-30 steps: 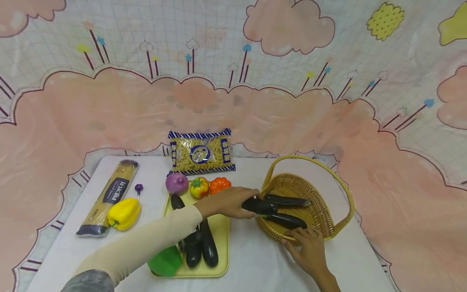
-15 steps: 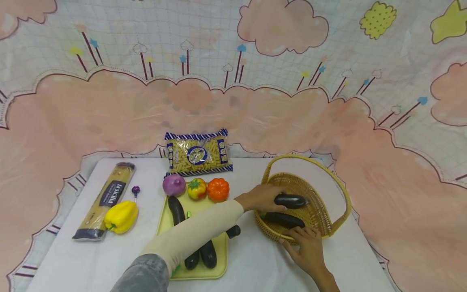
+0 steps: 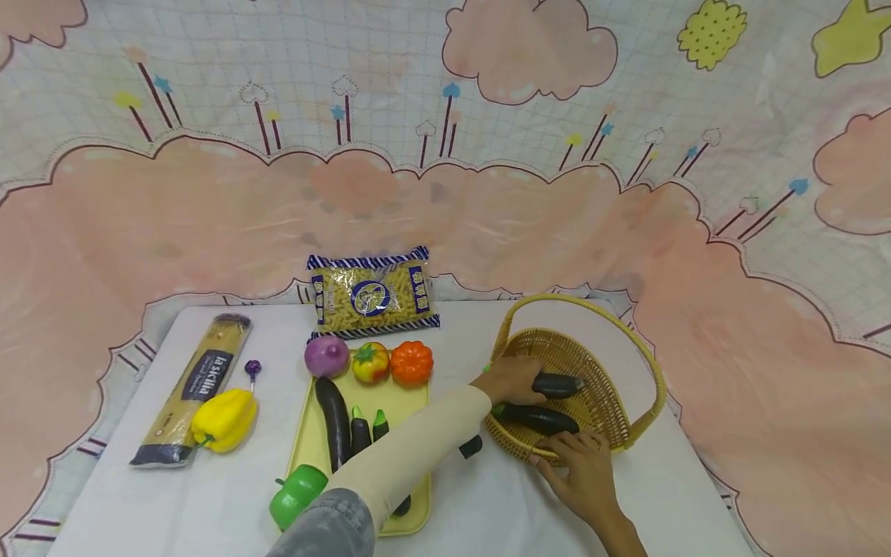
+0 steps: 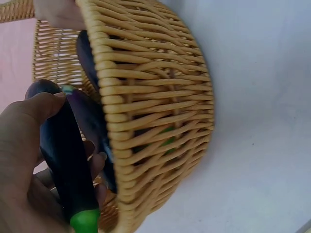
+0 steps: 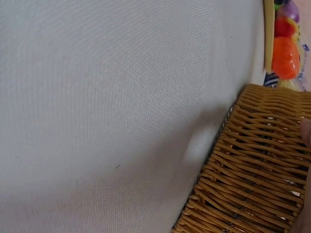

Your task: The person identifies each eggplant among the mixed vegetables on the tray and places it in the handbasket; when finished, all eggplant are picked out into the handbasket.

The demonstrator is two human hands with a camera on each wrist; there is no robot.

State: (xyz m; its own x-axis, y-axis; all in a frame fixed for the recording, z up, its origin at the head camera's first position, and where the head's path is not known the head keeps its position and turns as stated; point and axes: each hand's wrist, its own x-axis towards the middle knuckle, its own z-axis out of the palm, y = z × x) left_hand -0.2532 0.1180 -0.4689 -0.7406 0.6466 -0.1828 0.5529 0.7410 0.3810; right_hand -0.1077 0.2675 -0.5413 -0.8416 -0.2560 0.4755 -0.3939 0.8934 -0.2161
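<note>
My left hand (image 3: 515,379) is inside the wicker basket (image 4: 155,97), curled round an eggplant (image 4: 65,150) with a green stem end. In the left wrist view its thumb lies along one side and fingertips show on the other. Another eggplant (image 3: 539,418) lies in the basket near the front rim, and a dark eggplant end (image 3: 560,385) shows just past the left fingers. My right hand (image 3: 581,472) grips the basket's near rim, fingers over it and thumb outside. At the right wrist view's edge, only part of that hand shows beside the weave.
A yellow tray (image 3: 400,398) holds several eggplants (image 3: 334,425), partly behind the left sleeve. A purple onion (image 3: 326,357), a red-yellow tomato (image 3: 370,363), an orange pumpkin (image 3: 411,363) and a green pepper (image 3: 298,495) sit at its edges. Pasta bags (image 3: 371,296) and a yellow pepper (image 3: 224,420) lie beyond.
My left hand has carried an eggplant rightward from the basket's left rim down into it. The right hand has stayed on the near rim. The view has shifted slightly.
</note>
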